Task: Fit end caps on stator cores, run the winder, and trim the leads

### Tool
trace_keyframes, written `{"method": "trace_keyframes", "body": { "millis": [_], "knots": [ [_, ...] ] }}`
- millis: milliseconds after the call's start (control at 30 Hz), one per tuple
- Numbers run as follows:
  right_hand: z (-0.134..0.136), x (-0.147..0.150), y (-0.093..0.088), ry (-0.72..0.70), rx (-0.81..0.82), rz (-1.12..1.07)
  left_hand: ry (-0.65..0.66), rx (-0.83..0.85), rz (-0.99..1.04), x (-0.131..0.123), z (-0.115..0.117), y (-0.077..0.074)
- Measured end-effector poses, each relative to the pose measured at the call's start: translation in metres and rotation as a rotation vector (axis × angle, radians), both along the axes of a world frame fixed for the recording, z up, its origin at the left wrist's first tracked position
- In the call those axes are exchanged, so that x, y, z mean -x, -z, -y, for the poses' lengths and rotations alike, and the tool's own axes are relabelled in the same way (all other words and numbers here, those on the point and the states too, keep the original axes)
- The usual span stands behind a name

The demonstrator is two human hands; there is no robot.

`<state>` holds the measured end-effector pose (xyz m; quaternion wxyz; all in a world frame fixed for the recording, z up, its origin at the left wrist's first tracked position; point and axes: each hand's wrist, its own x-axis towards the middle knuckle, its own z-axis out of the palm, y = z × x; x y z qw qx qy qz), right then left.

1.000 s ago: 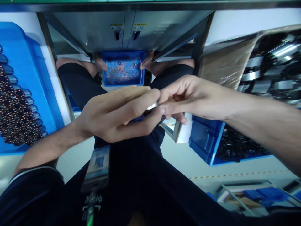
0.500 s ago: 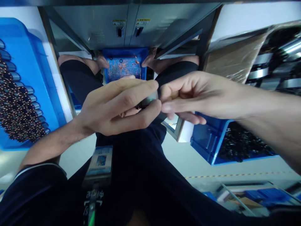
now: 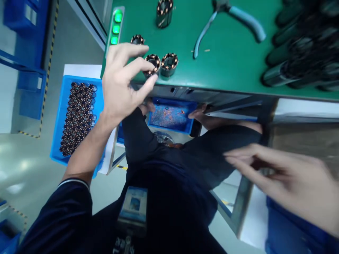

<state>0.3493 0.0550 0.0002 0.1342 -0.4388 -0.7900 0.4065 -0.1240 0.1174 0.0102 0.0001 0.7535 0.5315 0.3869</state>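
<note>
Green anti-static mat covers the bench across the far side of the view, and the person sits tucked in close against its near edge.

Up goes the left hand to that edge, fingers fanned wide. One fingertip rests against the side of a small round copper-wound stator core standing upright on the mat, and the thumb sits just below it at the bench lip. It's a loose, open hand that touches the core rather than clamping it.

A second copper-wound core stands just right of it, nearly touching, and a third core sits a little farther back. Lined along the near edge like that, they are an easy lift from the seat, I'd judge.

The blue-handled pliers lie farther back, well apart from the cores. A heap of dark cylinders fills the far right.

Down on the left, a large blue plastic tray packed with rows of wound cores sits low beside the leg. Under the bench, between the feet, a small blue bin holds copper scraps, probably there to catch offcuts.

The right hand hangs low at the near right over the lap, fingers stretched leftward. It's smeared with motion blur, so I cannot tell whether it holds anything.
</note>
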Motion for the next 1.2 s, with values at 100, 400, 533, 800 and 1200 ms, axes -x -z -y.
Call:
{"method": "trace_keyframes", "body": {
  "millis": [100,400,533,800,1200],
  "knots": [
    [0.013,0.028,-0.003,-0.151,0.113,-0.137,-0.042,0.061,-0.028,0.028,-0.037,0.021],
    [0.029,0.040,0.002,-0.185,0.296,-0.164,-0.093,-0.091,0.075,0.028,-0.151,0.021],
    [0.030,0.057,-0.008,-0.286,0.344,-0.145,-0.030,-0.048,0.171,0.022,-0.211,0.037],
    [0.026,0.057,-0.013,0.053,0.277,-0.323,0.185,0.017,0.413,-0.064,-0.094,-0.003],
    [0.015,0.103,-0.022,0.435,0.477,-0.668,0.373,0.286,0.401,-0.111,0.076,-0.001]
  ]
}}
